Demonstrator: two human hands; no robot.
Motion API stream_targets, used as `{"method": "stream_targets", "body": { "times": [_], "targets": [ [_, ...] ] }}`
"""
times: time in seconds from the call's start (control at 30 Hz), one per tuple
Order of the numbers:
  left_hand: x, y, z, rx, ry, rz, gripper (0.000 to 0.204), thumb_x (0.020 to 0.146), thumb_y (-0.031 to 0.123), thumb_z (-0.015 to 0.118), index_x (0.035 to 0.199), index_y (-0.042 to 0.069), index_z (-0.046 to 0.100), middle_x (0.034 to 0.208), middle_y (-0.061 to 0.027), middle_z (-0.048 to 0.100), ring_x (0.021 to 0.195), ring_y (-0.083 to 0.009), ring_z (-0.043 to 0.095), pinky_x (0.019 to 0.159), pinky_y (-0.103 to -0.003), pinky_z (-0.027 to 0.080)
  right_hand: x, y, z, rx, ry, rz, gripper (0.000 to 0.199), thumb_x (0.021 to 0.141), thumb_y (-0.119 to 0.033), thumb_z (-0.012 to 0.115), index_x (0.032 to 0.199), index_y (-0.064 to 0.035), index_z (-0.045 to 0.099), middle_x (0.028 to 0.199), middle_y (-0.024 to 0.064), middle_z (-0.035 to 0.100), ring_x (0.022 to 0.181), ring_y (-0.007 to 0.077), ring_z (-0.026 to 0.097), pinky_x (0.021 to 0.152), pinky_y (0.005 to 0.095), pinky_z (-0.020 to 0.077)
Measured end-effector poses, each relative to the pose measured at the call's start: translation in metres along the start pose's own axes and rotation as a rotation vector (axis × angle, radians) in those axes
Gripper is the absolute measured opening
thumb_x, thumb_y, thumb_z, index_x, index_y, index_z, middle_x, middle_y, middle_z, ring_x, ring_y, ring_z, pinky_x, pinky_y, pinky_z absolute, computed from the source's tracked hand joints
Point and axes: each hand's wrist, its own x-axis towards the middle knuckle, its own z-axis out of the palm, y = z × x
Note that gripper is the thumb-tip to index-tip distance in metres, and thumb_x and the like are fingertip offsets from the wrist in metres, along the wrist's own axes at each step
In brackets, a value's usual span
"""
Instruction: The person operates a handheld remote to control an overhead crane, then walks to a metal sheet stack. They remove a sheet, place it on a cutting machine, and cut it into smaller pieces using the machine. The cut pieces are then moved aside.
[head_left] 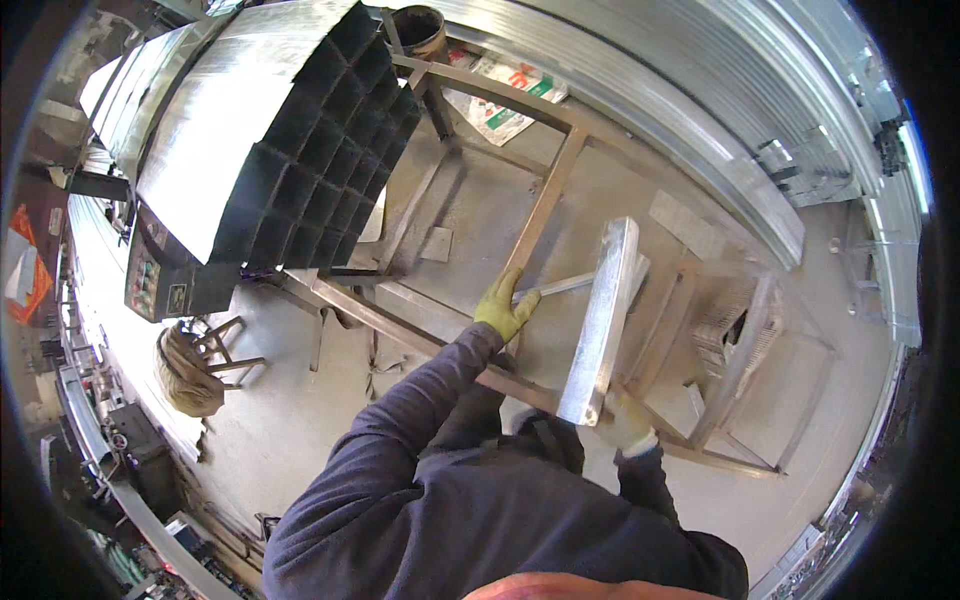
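My left hand (506, 306), in a yellow-green work glove, lies on the brown crossbar (545, 205) of a metal frame, thumb and fingers spread. A thin pale strip (565, 286) reaches from beside that thumb toward a long silvery metal profile (602, 320). My right hand (626, 422), in a pale glove, is closed at the near end of this profile; its fingers are partly hidden and blurred. The profile slants above the frame, its far end pointing away from me. The frame's near rail (380, 322) runs in front of my body.
A large stack of dark-mouthed square tubes (325, 165) rests at the left end of the frame. Long silvery profiles (660, 90) lie along the far side. A cloth-covered stool (190, 370) stands left, a bucket (418, 32) far off. A slotted crate (738, 330) sits within the framework at right.
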Motion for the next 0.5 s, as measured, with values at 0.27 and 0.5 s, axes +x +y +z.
{"method": "stream_targets", "body": {
  "times": [0.27,0.5],
  "targets": [
    [-0.088,0.042,-0.067,-0.559,-0.289,-0.116,0.054,0.107,0.032,0.060,0.149,0.001,0.050,0.137,-0.0133,0.063,0.126,-0.0226,0.059,0.107,-0.031,0.046,0.081,-0.035,0.154,-0.022,0.252,-0.200,0.059,0.094,-0.045,0.072,0.128,0.0029,0.063,0.115,0.0092,0.066,0.102,0.0195,0.061,0.094,0.0350,0.0483],
    [-0.075,0.062,-0.351,0.190,0.203,0.462,0.047,0.094,0.022,0.076,0.139,0.012,0.064,0.134,-0.0171,0.068,0.124,-0.0282,0.065,0.107,-0.036,0.049,0.079,0.016,0.217,0.262,0.215,-0.032,0.070,0.093,-0.039,0.071,0.146,0.0001,0.049,0.127,0.0167,0.064,0.111,0.0268,0.063,0.095,0.0390,0.0522]
  ]
}}
